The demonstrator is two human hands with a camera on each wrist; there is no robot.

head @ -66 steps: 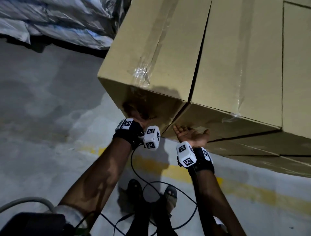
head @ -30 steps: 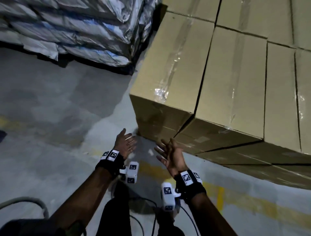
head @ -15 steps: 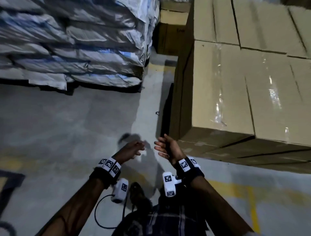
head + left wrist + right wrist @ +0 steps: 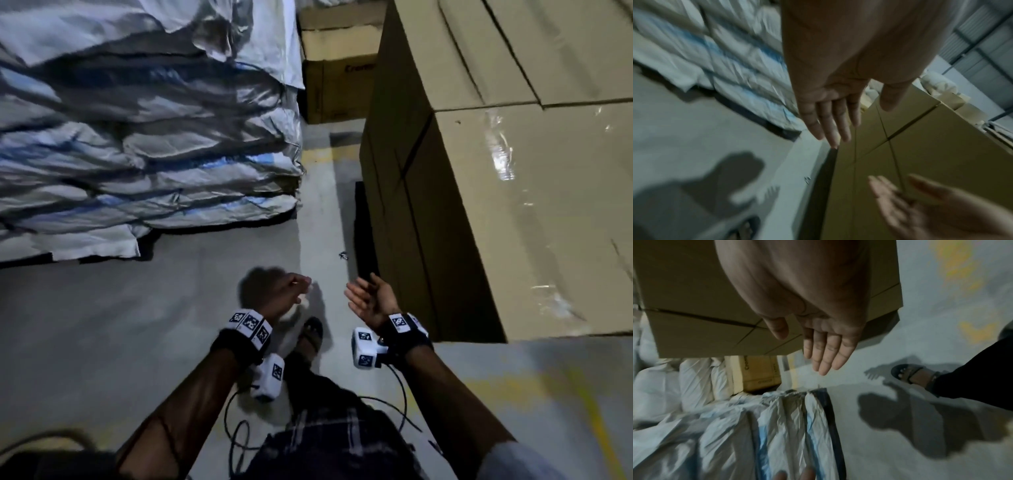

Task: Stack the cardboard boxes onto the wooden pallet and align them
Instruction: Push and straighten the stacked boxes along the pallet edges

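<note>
A tall stack of taped cardboard boxes (image 4: pixel 534 212) fills the right of the head view; its dark side wall (image 4: pixel 404 219) faces the aisle. My left hand (image 4: pixel 291 291) hangs over the floor, holding nothing; in the left wrist view its fingers (image 4: pixel 830 120) are straight. My right hand (image 4: pixel 368 299) is palm-up, fingers relaxed, a short way left of the stack's near corner and clear of it. The stacked boxes (image 4: pixel 910 146) also stand ahead in the left wrist view. No pallet shows.
Piled white and blue sacks (image 4: pixel 144 137) line the left of the aisle. A printed carton (image 4: pixel 339 75) stands at the far end between sacks and boxes. Bare concrete floor (image 4: pixel 102 325) lies ahead, with yellow markings (image 4: pixel 582 394) at right. Cables (image 4: pixel 239 428) hang by my legs.
Both hands have come off the front faces of the boxes and dropped away. My view has swung left round the stack's corner, into the aisle between the sacks and the boxes.
</note>
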